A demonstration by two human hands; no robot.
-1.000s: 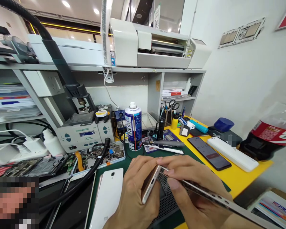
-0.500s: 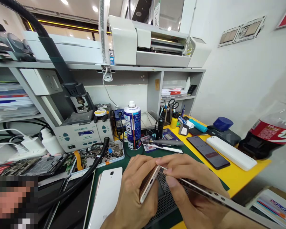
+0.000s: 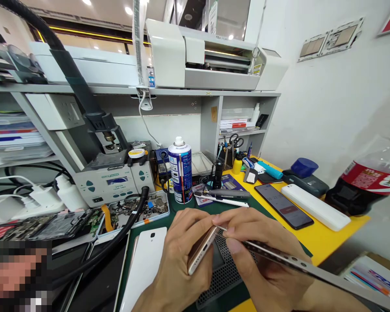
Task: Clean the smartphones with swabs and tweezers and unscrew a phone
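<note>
My left hand [image 3: 178,260] is wrapped round a gold phone [image 3: 202,253], which stands tilted with its bottom edge, holes and port facing me. In my right hand [image 3: 263,255] is a long, flat metal pry tool [image 3: 295,262] with round holes along its handle; its kind is not fully certain. The tool's thin tip touches the phone's upper corner, where the fingertips of both hands meet. Below my hands lies a dark perforated plate [image 3: 219,284] on the green mat [image 3: 269,212]. Left of my left hand lies a white phone [image 3: 146,264], back up.
A blue spray can [image 3: 180,173] stands behind my hands. At left are a parts tray [image 3: 165,212], a black hose [image 3: 117,242] and a hot-air station [image 3: 112,184]. To the right lie a dark phone [image 3: 284,206], a white bar-shaped case [image 3: 315,207] and a cola bottle [image 3: 370,180].
My left hand and the gold phone have shifted slightly left. My right hand and the tool stay nearly in place, the tip still at the phone's corner.
</note>
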